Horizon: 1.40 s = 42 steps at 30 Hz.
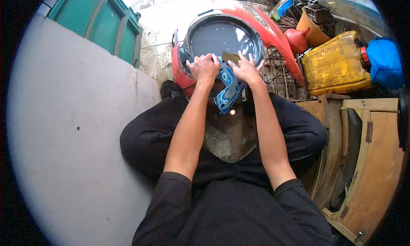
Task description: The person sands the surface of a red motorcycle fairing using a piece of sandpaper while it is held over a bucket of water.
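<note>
1. The blue-and-white swirl-patterned, bent panel (230,90) lies between the forearms, its upper end at the near edge of the round, dark, water-filled basin (257,39), its lower end pointing back toward the lap.
2. The left hand (206,68) is curled closed at the panel's upper left edge and seems to grip it; the fingertips' exact contact is hidden. A firm hold there, clear of the face being worked, should keep the piece from twisting.
3. The right hand (245,68) pinches a small, stiff-looking, brownish sheet (230,58), with some fingers spread, above the panel's upper end. Whether the sheet touches the panel cannot be told.
4. The step looks like rubbing the panel with the sheet. To do it well, lay the sheet flat, spread the pressure over several fingers, and use light, even strokes.
5. Go gently over the bend and narrow edges, where force would likely bite too deep.
6. With water so near, dipping the sheet often would probably keep it from clogging, though wet surfaces may slip.
</note>
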Each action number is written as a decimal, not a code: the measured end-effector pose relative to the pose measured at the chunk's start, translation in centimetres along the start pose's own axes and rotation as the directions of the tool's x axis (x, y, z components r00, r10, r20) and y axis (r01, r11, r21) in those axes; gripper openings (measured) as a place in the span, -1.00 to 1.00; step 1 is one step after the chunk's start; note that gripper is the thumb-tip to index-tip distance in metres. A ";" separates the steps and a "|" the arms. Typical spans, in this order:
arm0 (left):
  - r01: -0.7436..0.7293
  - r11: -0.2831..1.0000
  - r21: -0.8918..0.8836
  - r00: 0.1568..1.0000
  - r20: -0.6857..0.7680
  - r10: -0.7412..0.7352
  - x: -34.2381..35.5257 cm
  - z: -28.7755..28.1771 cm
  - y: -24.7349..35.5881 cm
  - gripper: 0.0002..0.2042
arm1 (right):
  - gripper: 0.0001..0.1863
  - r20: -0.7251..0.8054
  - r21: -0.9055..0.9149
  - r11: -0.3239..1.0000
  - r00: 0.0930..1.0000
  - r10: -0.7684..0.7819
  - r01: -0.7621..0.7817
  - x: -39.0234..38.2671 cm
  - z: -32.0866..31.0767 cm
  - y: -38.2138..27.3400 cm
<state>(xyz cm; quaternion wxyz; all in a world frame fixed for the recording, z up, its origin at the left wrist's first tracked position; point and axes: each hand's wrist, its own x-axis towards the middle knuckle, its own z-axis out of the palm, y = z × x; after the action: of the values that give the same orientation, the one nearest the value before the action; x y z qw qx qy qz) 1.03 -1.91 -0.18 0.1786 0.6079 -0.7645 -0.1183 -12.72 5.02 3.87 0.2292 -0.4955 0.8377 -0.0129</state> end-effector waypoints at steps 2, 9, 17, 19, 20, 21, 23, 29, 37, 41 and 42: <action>-0.021 1.000 0.003 1.000 -0.021 0.021 -0.2 -0.1 0.0 -0.65 | -0.45 -0.036 -0.016 1.000 0.999 -0.018 0.017 -1.4 0.5 0.0; 0.004 1.000 -0.011 1.000 -0.010 -0.004 0.1 0.3 1.2 -0.66 | -0.39 -0.114 0.008 1.000 0.993 0.020 -0.019 1.5 1.1 1.3; -0.039 0.998 -0.053 0.996 -0.078 0.035 -0.1 0.0 1.1 -0.69 | -0.27 -0.101 0.264 0.963 0.991 0.082 -0.052 0.3 1.8 2.4; -0.040 0.997 -0.060 0.999 -0.027 0.039 0.0 -0.1 1.2 -0.68 | -0.20 -0.015 0.295 0.955 1.000 0.008 -0.003 2.0 0.3 2.1; -0.045 0.997 -0.061 0.999 -0.025 0.043 -0.2 -0.1 1.0 -0.68 | -0.20 0.024 0.206 0.978 1.000 0.020 -0.024 2.9 -0.4 1.7; -0.021 0.998 -0.056 1.000 0.013 0.021 0.0 -0.2 0.9 -0.68 | -0.20 0.012 0.130 0.991 1.000 0.013 -0.014 3.5 -0.7 1.4; -0.012 0.999 -0.036 0.999 0.046 0.014 0.1 0.0 1.1 -0.67 | -0.20 -0.009 0.051 0.999 1.000 0.009 -0.009 3.7 -1.1 1.6; -0.019 1.000 -0.023 1.000 0.005 0.019 -0.1 -0.3 0.2 -0.67 | -0.40 -0.109 0.188 0.981 0.992 0.062 -0.040 -2.3 2.4 1.0; -0.055 0.998 -0.028 0.998 -0.019 0.054 -0.1 0.0 0.7 -0.66 | -0.16 -0.114 0.134 0.991 0.993 0.042 -0.027 1.2 1.1 0.5; -0.033 0.999 -0.004 0.999 -0.020 0.033 -0.1 -0.2 0.0 -0.66 | -0.40 -0.191 0.116 0.993 0.982 0.011 0.012 -2.4 2.8 0.1; -0.033 0.999 0.000 0.999 -0.009 0.033 -0.1 -0.2 0.1 -0.66 | -0.46 -0.246 0.137 0.991 0.969 0.035 -0.001 -3.9 3.5 -0.1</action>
<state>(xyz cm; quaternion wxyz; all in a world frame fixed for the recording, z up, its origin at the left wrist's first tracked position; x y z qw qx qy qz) 1.07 -1.79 0.08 0.1840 0.5959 -0.7736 -0.1126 -9.67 8.99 2.20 0.1562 -0.4658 0.8613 -0.1296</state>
